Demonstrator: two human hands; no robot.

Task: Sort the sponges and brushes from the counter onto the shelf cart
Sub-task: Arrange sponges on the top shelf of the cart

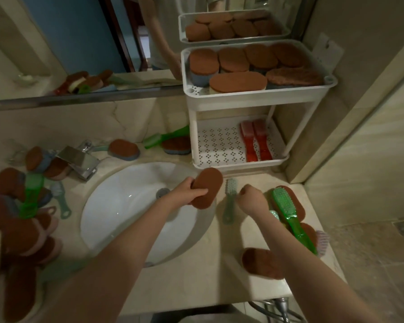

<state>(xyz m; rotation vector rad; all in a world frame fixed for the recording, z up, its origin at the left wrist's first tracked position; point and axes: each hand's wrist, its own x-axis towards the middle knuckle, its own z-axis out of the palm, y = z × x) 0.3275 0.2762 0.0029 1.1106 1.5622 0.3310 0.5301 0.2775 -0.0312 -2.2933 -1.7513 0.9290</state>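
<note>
Gripping a brown oval scouring sponge (209, 186) by its near end, your left hand (187, 190) holds it above the right rim of the white oval basin (126, 206) at frame centre, just below the white plastic two-tier shelf cart (193, 127). The fingers curl round the sponge's edge. This leaves the far end free, probably so that end can go into a tray first.

Your right hand (251, 198), right of centre, has its fingers curled close beside the head of a slim pale grey-green brush (229, 201) lying on the beige stone counter (208, 276). Whether it has hold of the brush cannot be told.

The cart itself shows the sorting rule. Its upper tray (254, 100), in the upper right of the frame, is packed with brown-topped sponges laid flat, scouring face up. The perforated lower tray (217, 145) holds two red brushes (254, 141) side by side towards its right. The held sponge therefore likely belongs above, where room looks scarce, and the brush below.

Much remains to sort. A translucent green brush (289, 213) lies across more brown sponges at lower right, and a heap of sponges and brushes (14, 217) fills the left edge near the chrome tap (79, 159).

No brand, label or writing is legible anywhere.
</note>
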